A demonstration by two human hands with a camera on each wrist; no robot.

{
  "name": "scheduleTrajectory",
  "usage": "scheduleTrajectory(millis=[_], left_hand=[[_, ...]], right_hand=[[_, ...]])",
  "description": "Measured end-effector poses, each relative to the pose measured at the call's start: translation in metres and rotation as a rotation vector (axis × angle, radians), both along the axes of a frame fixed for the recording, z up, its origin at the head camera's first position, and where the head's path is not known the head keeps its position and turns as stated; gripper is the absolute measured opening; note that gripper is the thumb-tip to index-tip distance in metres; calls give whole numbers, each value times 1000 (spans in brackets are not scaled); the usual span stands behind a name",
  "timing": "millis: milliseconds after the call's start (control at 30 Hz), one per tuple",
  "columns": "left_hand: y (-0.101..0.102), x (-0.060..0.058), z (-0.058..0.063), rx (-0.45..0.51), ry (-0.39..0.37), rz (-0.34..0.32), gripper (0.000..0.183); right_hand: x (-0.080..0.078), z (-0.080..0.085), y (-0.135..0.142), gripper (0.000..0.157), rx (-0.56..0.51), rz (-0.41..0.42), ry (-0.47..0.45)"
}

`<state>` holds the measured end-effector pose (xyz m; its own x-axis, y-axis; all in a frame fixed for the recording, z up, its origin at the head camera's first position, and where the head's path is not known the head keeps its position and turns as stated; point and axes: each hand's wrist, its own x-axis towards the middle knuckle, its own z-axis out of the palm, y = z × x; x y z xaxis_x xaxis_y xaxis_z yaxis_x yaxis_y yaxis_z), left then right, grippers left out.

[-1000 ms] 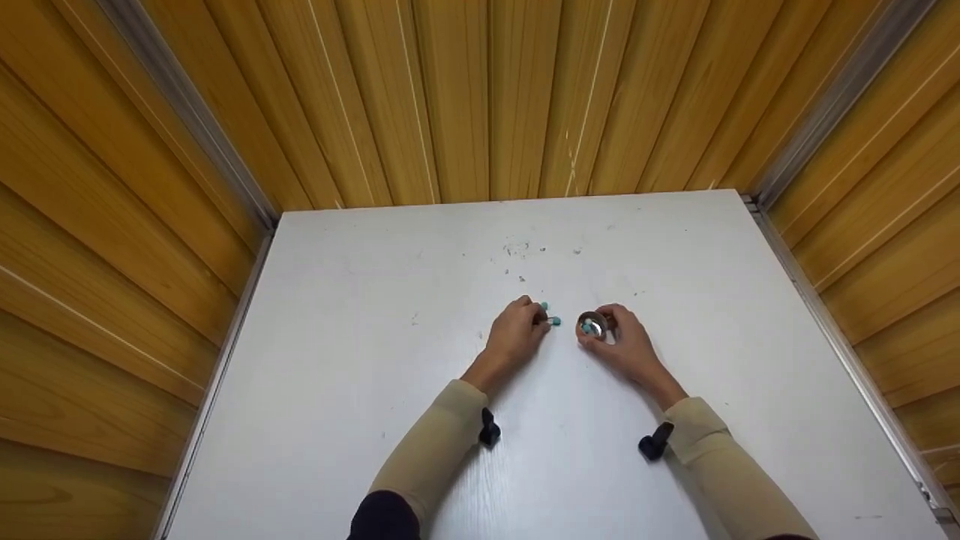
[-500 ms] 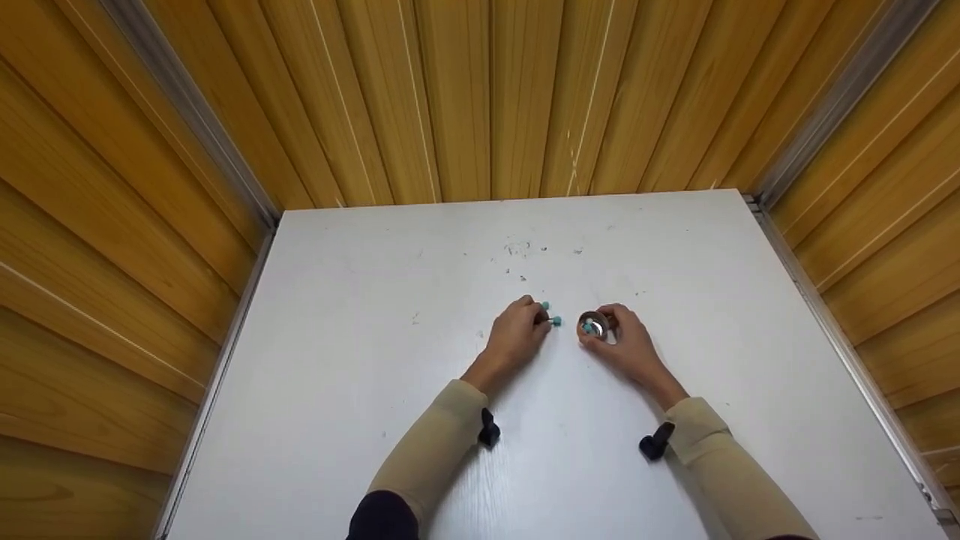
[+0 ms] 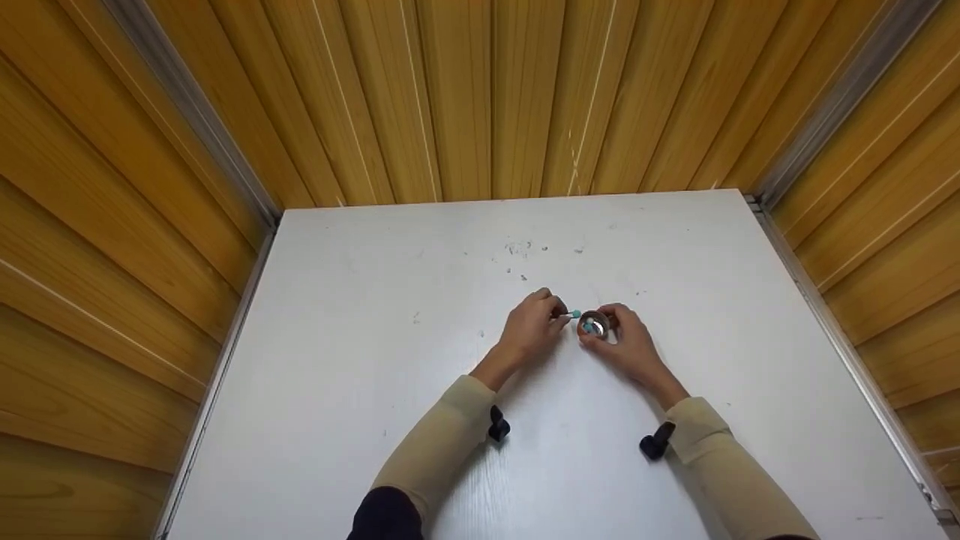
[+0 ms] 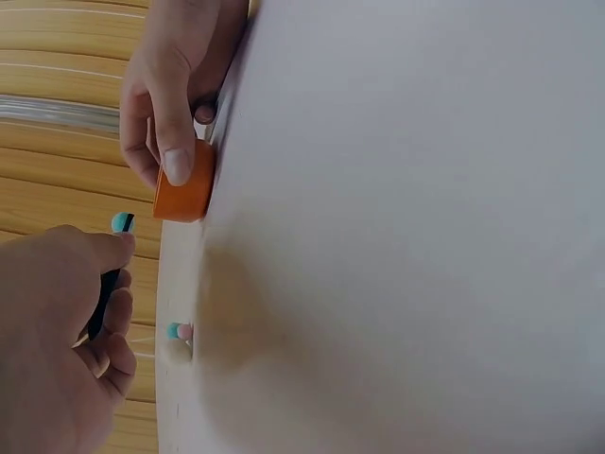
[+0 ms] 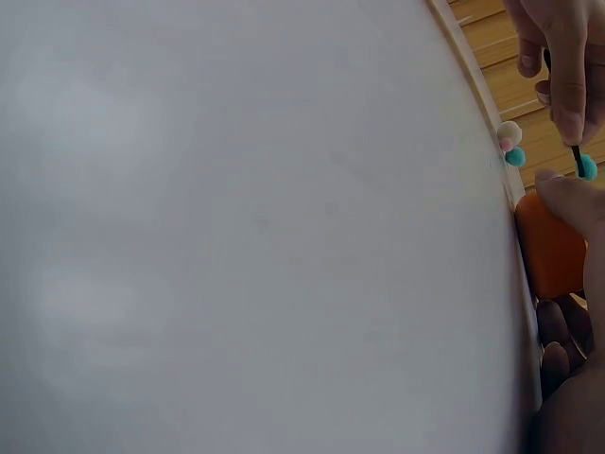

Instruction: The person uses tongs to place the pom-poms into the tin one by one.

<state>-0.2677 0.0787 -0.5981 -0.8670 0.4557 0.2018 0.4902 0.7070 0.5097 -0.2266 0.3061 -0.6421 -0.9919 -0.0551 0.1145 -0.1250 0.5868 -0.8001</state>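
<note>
Left hand (image 3: 529,325) pinches a dark tool (image 4: 102,307) tipped with a teal ball (image 4: 118,221); right hand (image 3: 630,345) grips an orange cup (image 4: 183,201).

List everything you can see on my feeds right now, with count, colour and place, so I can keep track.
table: one, white, between the walls
walls: three, yellow-brown wood grain, behind and at both sides
metal strips: several, grey, in the wall corners and beside the table
cup: one, orange outside, shiny inside, on the table
balls in the cup: count unclear, teal visible
dark tool: one, near the cup
ball at the tool's tip: one, teal
loose balls: three visible, teal, pink and cream, together on the table, apart from the cup
wrist devices: two, black, by the cuffs
sleeves: two, beige, on the forearms
left hand: one, pinching the tool
right hand: one, gripping the cup
</note>
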Motion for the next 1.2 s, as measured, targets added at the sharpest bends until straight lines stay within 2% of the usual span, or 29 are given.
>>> scheduleTrajectory(millis=[167, 500, 967, 1200], left_hand=[[8, 1, 3, -9, 4, -16, 13], [17, 5, -3, -48, 9, -35, 12], [13, 5, -4, -33, 8, -48, 19], [2, -1, -3, -36, 17, -21, 20]], right_hand=[[0, 0, -1, 68, 3, -1, -4], [1, -1, -1, 65, -18, 4, -4], [2, -1, 0, 65, -8, 12, 14], [0, -1, 0, 68, -5, 11, 20]])
